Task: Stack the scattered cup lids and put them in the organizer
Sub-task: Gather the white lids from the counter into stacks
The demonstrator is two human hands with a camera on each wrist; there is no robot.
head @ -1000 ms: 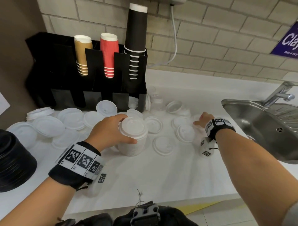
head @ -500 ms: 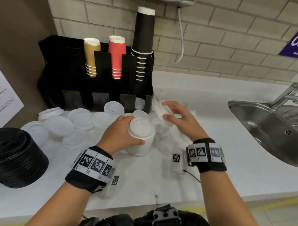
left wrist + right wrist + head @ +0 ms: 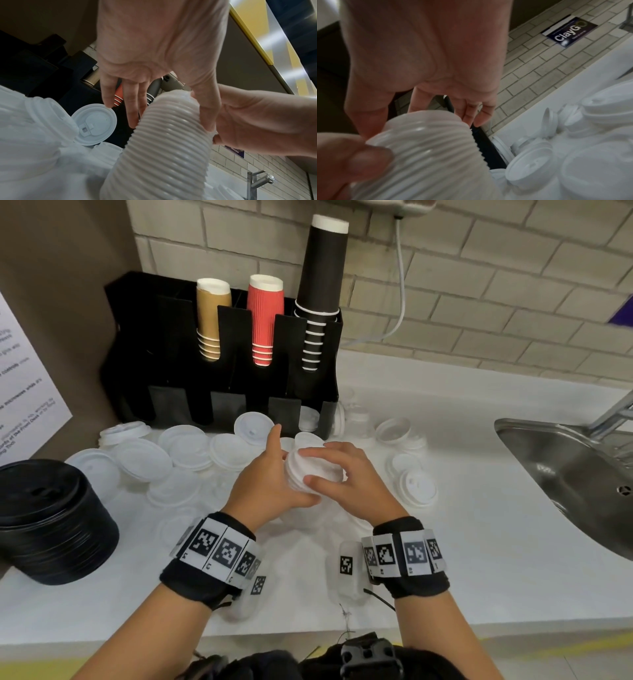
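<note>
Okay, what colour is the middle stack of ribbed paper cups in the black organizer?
Red, with white rims. The middle stack of ribbed paper cups in the black plastic organizer shows best in the head view.

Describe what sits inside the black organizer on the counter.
The organizer holds three cup stacks: tan, red and a tall black stack. A white lid shows in a lower front slot. Its walls hide the other compartments.

White counter [image 3: 479, 559] bears scattered lids [image 3: 418, 487], black organizer [image 3: 178, 378].
</note>
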